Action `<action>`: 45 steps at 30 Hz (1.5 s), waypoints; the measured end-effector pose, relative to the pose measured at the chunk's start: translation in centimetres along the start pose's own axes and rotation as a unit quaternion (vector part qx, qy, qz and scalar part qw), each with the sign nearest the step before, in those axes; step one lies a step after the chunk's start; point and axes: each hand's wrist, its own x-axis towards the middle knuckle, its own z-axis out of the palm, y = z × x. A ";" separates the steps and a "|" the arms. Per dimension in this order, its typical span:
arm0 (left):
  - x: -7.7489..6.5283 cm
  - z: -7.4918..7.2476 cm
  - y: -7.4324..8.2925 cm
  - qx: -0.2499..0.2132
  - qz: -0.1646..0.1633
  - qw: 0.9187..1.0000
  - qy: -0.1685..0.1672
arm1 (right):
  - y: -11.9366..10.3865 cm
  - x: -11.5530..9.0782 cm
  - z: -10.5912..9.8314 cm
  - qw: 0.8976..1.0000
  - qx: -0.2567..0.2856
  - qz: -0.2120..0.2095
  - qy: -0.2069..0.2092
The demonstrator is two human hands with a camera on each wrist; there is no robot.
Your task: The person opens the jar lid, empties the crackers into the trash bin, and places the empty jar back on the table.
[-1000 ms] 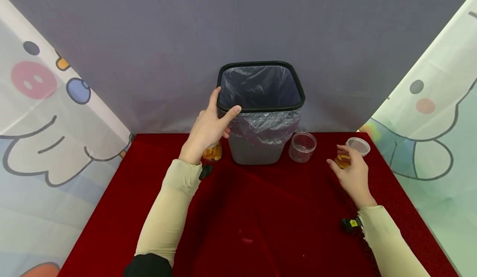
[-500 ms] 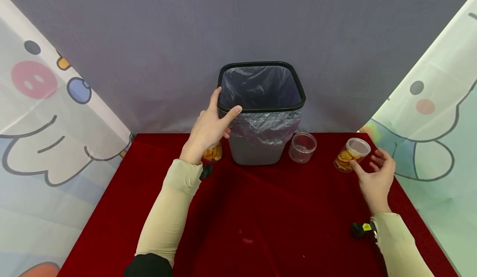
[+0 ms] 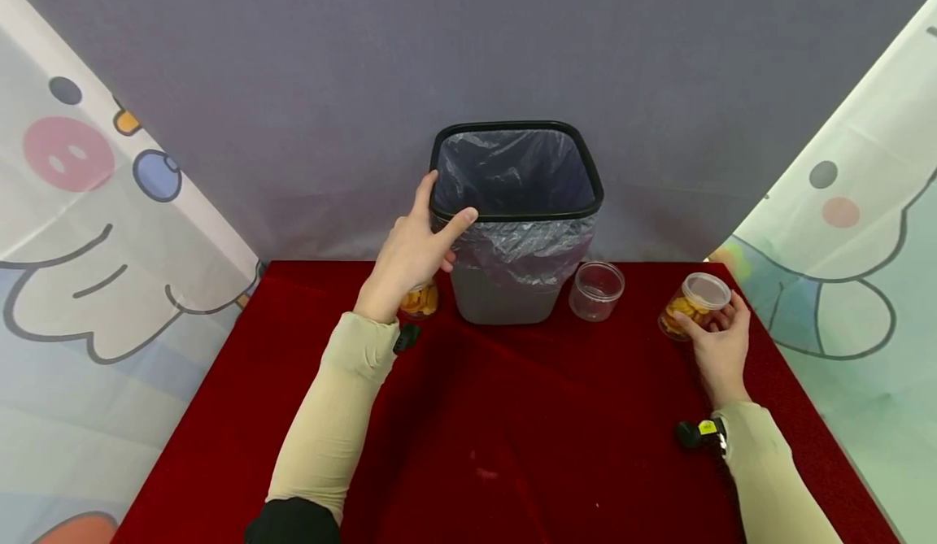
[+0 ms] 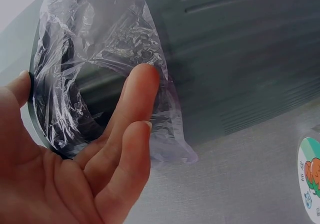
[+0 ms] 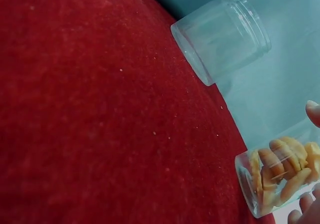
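My left hand (image 3: 410, 253) holds the near left corner of a grey trash can (image 3: 505, 293). Its thumb and index finger lie on the black rim, and other fingers (image 4: 142, 91) lie along the clear bag liner (image 4: 100, 28) outside. At the right, my right hand (image 3: 723, 349) grips a clear jar of orange-yellow slices (image 3: 684, 312), thumb on one side and fingers on the other. The jar has a pale, translucent top. Part of my right hand lies outside the right wrist view, where the jar's slices (image 5: 280, 169) show through its wall.
A clear jar (image 3: 596, 292) without slices stands just right of the trash can. Another jar with orange slices (image 3: 420, 302) is partly behind my left wrist. Red cloth (image 3: 556, 430) covers the table; a grey wall (image 3: 351, 80) rises behind.
My right hand first moved right, from in front of the slice-filled jar to its right side, then came back left and closed on it. The left hand and trash can stayed put.
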 end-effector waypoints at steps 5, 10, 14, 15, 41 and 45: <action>0.0 0.1 0.0 0.000 -0.001 1.000 0.000 | 0.2 0.3 0.3 1.000 0.003 0.013 0.000; 0.0 0.0 0.0 -0.002 -0.001 1.000 0.000 | -0.1 0.6 0.4 0.999 0.015 0.036 -0.009; 0.0 -0.1 0.0 -0.001 0.001 1.000 0.003 | -0.1 0.6 0.2 0.999 0.018 0.042 -0.028; 0.0 -0.1 0.0 0.000 0.000 1.000 0.003 | -0.1 0.5 0.1 0.999 0.018 0.039 -0.033; 0.2 0.1 -0.1 -0.002 0.006 1.000 0.003 | -1.7 -6.1 2.4 0.981 -0.023 -0.092 -0.171; 0.2 0.1 -0.1 -0.001 0.006 1.000 0.004 | -2.2 -7.4 3.3 0.972 0.000 -0.105 -0.210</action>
